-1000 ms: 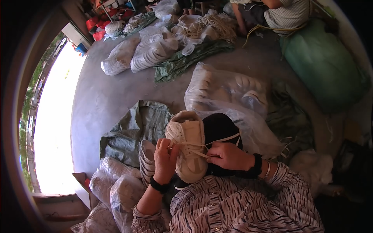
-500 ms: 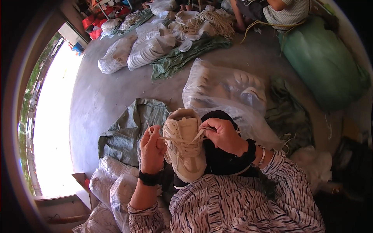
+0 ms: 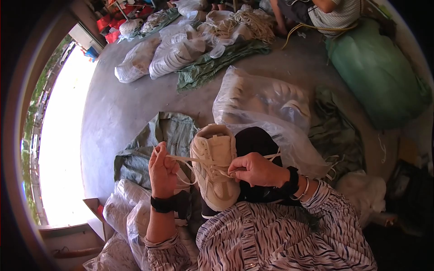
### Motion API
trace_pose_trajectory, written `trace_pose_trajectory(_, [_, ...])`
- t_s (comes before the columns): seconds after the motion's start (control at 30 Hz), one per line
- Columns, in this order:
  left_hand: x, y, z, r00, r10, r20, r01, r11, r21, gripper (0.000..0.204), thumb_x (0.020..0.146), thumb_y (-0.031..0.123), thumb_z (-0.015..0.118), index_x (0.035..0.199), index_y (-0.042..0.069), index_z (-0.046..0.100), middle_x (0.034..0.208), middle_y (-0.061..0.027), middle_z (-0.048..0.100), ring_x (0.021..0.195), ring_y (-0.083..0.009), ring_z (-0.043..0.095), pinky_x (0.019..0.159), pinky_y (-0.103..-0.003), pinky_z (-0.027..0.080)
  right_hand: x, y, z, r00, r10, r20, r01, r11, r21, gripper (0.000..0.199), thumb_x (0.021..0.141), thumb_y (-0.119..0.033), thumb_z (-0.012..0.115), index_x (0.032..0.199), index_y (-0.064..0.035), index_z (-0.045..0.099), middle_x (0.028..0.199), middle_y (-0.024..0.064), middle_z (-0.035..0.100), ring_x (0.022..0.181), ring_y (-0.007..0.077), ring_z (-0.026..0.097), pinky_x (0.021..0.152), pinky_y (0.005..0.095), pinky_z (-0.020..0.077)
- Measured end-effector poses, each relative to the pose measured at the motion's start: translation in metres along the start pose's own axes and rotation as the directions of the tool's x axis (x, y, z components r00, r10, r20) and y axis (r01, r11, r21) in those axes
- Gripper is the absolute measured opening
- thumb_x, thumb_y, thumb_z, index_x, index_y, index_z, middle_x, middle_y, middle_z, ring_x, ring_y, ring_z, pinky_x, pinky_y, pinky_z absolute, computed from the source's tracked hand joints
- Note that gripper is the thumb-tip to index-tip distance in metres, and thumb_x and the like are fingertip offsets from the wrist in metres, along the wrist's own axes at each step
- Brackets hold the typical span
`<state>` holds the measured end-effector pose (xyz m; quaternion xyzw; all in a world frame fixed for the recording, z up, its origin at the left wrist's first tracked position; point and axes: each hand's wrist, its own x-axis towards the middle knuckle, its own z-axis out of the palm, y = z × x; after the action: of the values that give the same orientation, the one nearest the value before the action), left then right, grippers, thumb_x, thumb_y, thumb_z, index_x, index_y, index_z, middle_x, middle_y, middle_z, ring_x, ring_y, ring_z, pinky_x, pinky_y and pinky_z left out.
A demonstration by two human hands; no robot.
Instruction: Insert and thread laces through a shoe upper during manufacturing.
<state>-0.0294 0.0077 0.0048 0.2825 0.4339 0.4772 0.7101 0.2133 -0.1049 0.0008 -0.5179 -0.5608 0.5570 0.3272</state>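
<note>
Fig.: lacing a shoe on the lap, head view, largest to smallest.

Setting: concrete floor (image 3: pixel 122 104); big green sack (image 3: pixel 377 72) at far right; clear plastic bags of pale shoe parts (image 3: pixel 260 97) just ahead of your knees; a grey-green tarp (image 3: pixel 156 144) under your left side; a pile of cord (image 3: pixel 246 20) at the far end, near another person (image 3: pixel 332 11) seated there.

Work piece: the cream sneaker (image 3: pixel 214 169) lies on your lap, sole end toward you, toe pointing away, over dark cloth.

Hands: your left hand (image 3: pixel 162 174) is closed on one end of the white lace (image 3: pixel 185 159) and pulls it out to the left, taut. Your right hand (image 3: pixel 254 169) pinches the lace at the eyelets w/ thumb and forefinger; the other end runs out to the right behind it.

Risks, judged from this frame:
1. Shoe is steadied only by your lap and the lace pull; a hard tug left could roll it off toward the tarp.
2. Uneven pull would likely leave one lace end short.
3. If the right pinch slackens, the crossing may loosen and the rows below go slack.
4. The free right end lies near the plastic bag; it could snag there.
</note>
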Motion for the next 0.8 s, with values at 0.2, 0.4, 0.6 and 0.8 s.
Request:
trace_pose_trajectory(0.2, [0.01,0.046,-0.033,0.986,0.154,0.064,-0.147,0.984,-0.102,0.005,0.095,0.016,0.051,0.091,0.013,0.053,0.055,0.0077,0.028,0.045,-0.0035,0.023,0.042,-0.022,0.021,0.006,0.007,-0.011,0.907,0.034,-0.42,0.152,0.903,0.402,0.019,0.093,-0.015,0.052,0.095,0.0022,0.061,0.08,0.006,0.064,0.046,0.0059,0.053,0.042,0.02,0.0416])
trace_pose_trajectory(0.4, [0.01,0.049,-0.042,0.99,0.125,-0.064,-0.122,0.991,0.062,0.006,0.094,0.018,0.052,0.091,0.013,0.054,0.053,0.0084,0.027,0.042,-0.003,0.021,0.039,-0.021,0.017,-0.019,0.023,-0.01,0.959,-0.24,-0.15,0.166,0.907,-0.386,0.008,0.083,-0.008,0.062,0.085,-0.0009,0.063,0.075,0.0122,0.063,0.065,0.0212,0.061,0.059,0.0306,0.0465])
trace_pose_trajectory(0.6, [0.01,-0.007,-0.105,0.978,0.031,-0.204,0.048,0.928,0.37,0.01,0.093,0.02,0.054,0.091,0.01,0.054,0.051,0.0067,0.034,0.039,-0.0031,0.024,0.036,-0.02,0.018,-0.046,0.054,-0.047,0.955,0.094,-0.281,-0.078,0.995,0.067,0.011,0.083,-0.007,0.06,0.091,-0.0012,0.065,0.076,0.0117,0.065,0.063,0.0164,0.06,0.058,0.0255,0.0464])
trace_pose_trajectory(0.8, [0.009,-0.039,-0.099,0.945,0.268,0.187,-0.288,0.409,0.866,0.029,0.095,0.023,0.043,0.08,0.003,0.056,0.067,-0.0014,0.051,0.059,-0.0108,0.047,0.055,-0.024,0.038,-0.047,0.093,-0.091,0.811,-0.096,-0.578,-0.289,0.792,-0.537,0.019,0.088,-0.012,0.053,0.097,-0.0007,0.064,0.072,0.0113,0.061,0.063,0.0165,0.059,0.059,0.0289,0.0463])
